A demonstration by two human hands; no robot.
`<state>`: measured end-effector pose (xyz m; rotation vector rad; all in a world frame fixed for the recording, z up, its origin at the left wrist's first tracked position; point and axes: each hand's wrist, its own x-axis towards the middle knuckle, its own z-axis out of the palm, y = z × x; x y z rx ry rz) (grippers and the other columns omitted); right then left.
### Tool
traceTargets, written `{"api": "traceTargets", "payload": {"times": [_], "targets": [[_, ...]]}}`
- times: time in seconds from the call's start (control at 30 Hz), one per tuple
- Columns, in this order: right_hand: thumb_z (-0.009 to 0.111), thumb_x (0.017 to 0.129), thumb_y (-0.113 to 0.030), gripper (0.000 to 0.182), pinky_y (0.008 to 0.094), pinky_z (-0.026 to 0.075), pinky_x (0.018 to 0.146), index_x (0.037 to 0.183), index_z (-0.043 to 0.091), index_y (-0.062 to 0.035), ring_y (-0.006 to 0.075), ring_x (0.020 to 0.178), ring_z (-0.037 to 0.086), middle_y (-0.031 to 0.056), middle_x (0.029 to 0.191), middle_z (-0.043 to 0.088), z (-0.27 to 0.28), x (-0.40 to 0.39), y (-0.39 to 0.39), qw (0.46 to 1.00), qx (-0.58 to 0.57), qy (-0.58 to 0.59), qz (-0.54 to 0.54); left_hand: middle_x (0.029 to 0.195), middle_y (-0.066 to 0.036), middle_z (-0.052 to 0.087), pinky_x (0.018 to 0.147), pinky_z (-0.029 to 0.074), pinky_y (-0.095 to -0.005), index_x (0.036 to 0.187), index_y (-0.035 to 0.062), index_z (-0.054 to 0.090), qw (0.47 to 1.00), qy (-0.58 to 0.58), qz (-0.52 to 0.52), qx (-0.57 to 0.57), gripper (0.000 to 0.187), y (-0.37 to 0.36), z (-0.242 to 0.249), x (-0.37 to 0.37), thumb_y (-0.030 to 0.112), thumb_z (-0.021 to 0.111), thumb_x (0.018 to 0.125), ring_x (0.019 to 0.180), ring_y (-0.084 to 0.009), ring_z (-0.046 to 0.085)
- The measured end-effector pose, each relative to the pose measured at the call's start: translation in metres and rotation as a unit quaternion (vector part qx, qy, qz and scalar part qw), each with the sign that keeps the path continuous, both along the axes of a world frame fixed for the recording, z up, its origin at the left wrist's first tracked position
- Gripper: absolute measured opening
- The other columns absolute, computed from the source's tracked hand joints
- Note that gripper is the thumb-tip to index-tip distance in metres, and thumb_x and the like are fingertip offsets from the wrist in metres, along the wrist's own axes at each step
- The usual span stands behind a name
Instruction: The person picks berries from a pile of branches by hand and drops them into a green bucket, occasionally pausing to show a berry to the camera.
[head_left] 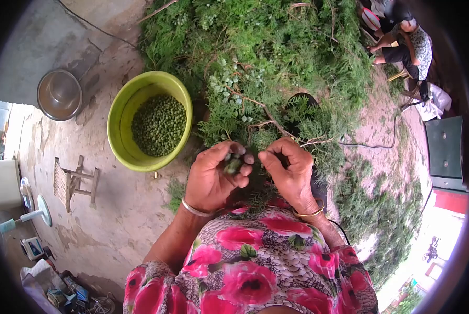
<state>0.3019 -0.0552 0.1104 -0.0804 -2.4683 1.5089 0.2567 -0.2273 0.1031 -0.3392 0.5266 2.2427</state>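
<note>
My left hand is cupped with its palm up and its fingers curled around several small green cones. Close on its right, my right hand has its thumb and fingers bent together; anything between them is too small or hidden to make out. Just beyond both hands lies a leafy evergreen branch with a bare brown stem and clusters of pale green cones. To the left stands a yellow-green basin, with many round green cones inside.
A large heap of cut evergreen branches spreads ahead, and more greenery lies at right. On the concrete floor at left are a metal bowl and a small wooden stool. Another person sits at upper right.
</note>
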Motion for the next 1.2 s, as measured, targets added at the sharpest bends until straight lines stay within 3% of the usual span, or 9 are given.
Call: {"api": "traceTargets", "payload": {"times": [0.13,0.33,0.37,0.43,0.47,0.57,0.83,0.97,1.2], "targets": [[0.065,0.077,-0.003,0.015,0.0255,0.048,0.060,0.091,0.060,0.0012,0.0165,0.062,0.059,0.0109,0.076,0.064,-0.010,-0.004,-0.004,0.997,-0.033,-0.035,-0.064,0.083,-0.016,0.059,0.040,0.043,-0.0186,0.098,0.0017,0.057,0.992,0.084,0.087,-0.027,0.018,-0.037,0.003,-0.011,0.017,0.057,0.088,0.060,-0.0158,0.057],[0.068,0.075,-0.007,0.019,0.0304,0.049,0.058,0.091,0.062,0.0003,0.0218,0.063,0.063,0.0135,0.082,0.065,-0.012,-0.020,-0.012,0.998,-0.011,-0.058,-0.035,0.096,-0.017,0.062,0.069,0.052,-0.0317,0.102,-0.0018,0.060,0.839,0.298,0.271,-0.365,0.023,-0.118,0.007,-0.063,0.014,0.059,0.085,0.081,-0.0212,0.060],[0.069,0.074,-0.008,0.021,0.0323,0.049,0.059,0.091,0.062,0.0000,0.0252,0.065,0.063,0.0144,0.082,0.065,-0.014,-0.025,-0.015,0.998,0.017,-0.050,-0.018,0.102,-0.018,0.060,0.076,0.050,-0.0357,0.108,-0.0029,0.058,0.668,0.394,0.255,-0.578,0.032,-0.128,0.001,-0.073,0.017,0.062,0.083,0.090,-0.0245,0.058],[0.069,0.072,-0.012,0.021,0.0385,0.049,0.063,0.089,0.062,-0.0005,0.0334,0.069,0.062,0.0161,0.080,0.064,-0.016,-0.035,-0.024,0.997,0.059,-0.038,0.015,0.116,-0.020,0.055,0.094,0.040,-0.0428,0.120,-0.0041,0.052,0.162,0.466,0.127,-0.860,0.053,-0.156,-0.016,-0.089,0.020,0.071,0.077,0.113,-0.0283,0.049],[0.069,0.072,-0.012,0.021,0.0385,0.049,0.063,0.089,0.062,-0.0005,0.0334,0.069,0.062,0.0161,0.080,0.064,-0.017,-0.040,-0.027,0.997,0.058,-0.038,0.016,0.116,-0.020,0.055,0.094,0.040,-0.0428,0.120,-0.0041,0.052,0.161,0.465,0.128,-0.861,0.053,-0.156,-0.017,-0.089,0.020,0.071,0.077,0.113,-0.0283,0.049],[0.064,0.072,-0.010,0.014,0.0406,0.047,0.062,0.082,0.061,-0.0003,0.0359,0.069,0.060,0.0166,0.076,0.062,-0.024,-0.048,-0.035,0.976,0.205,-0.026,0.071,0.105,-0.015,0.060,0.081,0.049,-0.0339,0.114,0.0010,0.056,0.504,0.394,0.249,-0.727,0.042,-0.128,-0.012,-0.074,0.007,0.071,0.075,0.093,-0.0198,0.059],[0.061,0.076,-0.002,0.004,0.0248,0.041,0.057,0.077,0.060,0.0016,0.0100,0.059,0.050,0.0044,0.065,0.057,-0.014,-0.046,-0.026,0.974,-0.176,-0.112,0.087,0.085,-0.009,0.063,0.057,0.050,-0.0244,0.095,-0.0047,0.062,0.762,0.402,0.048,-0.505,0.014,-0.046,0.020,-0.020,-0.002,0.061,0.081,0.071,-0.0122,0.060],[0.062,0.074,0.000,0.004,0.0217,0.037,0.054,0.075,0.058,0.0014,0.0051,0.058,0.045,-0.0008,0.062,0.052,-0.005,-0.042,-0.014,0.960,-0.223,-0.127,0.113,0.069,-0.003,0.060,0.054,0.044,-0.0197,0.088,-0.0048,0.062,0.840,0.365,0.115,-0.386,0.010,-0.012,0.018,-0.014,0.002,0.064,0.081,0.063,-0.0056,0.055],[0.063,0.070,-0.001,0.007,0.0260,0.042,0.052,0.074,0.059,0.0017,0.0121,0.056,0.056,0.0081,0.063,0.060,0.000,-0.029,-0.014,0.971,-0.148,-0.106,0.157,0.066,0.002,0.057,0.051,0.039,-0.0213,0.079,-0.0021,0.062,0.851,0.359,0.008,-0.384,0.009,-0.010,0.018,-0.012,0.004,0.067,0.077,0.058,-0.0031,0.046]]}}
